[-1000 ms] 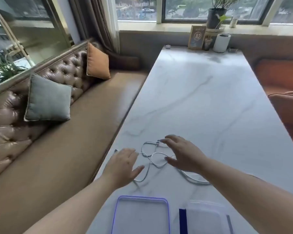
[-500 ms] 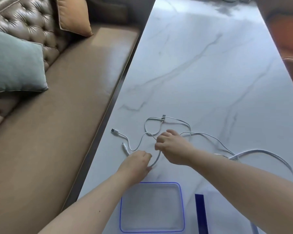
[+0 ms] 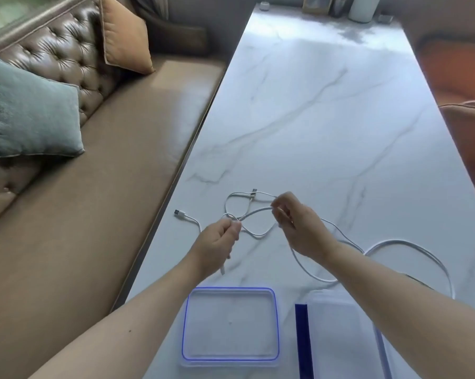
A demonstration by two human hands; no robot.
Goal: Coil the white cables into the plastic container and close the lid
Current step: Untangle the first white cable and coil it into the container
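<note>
marble table (image 3: 326,110) bare beyond the cables (image 3: 258,212), container (image 3: 230,362) and lid (image 3: 343,337) crowding near edge

Setting: a café or lounge booth, as we read it. We list the evidence. One long white marble-veined tabletop (image 3: 326,110), running away from us to a sill. One brown tufted leather banquette bench (image 3: 75,187) along its left side, with a buttoned backrest. One grey-green square cushion (image 3: 31,116) and one tan-orange square cushion (image 3: 124,36) leaning on that backrest. One orange upholstered seat (image 3: 460,86) on the opposite side. At the far end we note a small framed table sign (image 3: 317,4) and a white cylindrical pot (image 3: 364,9), both cut by the frame's top edge.
</note>
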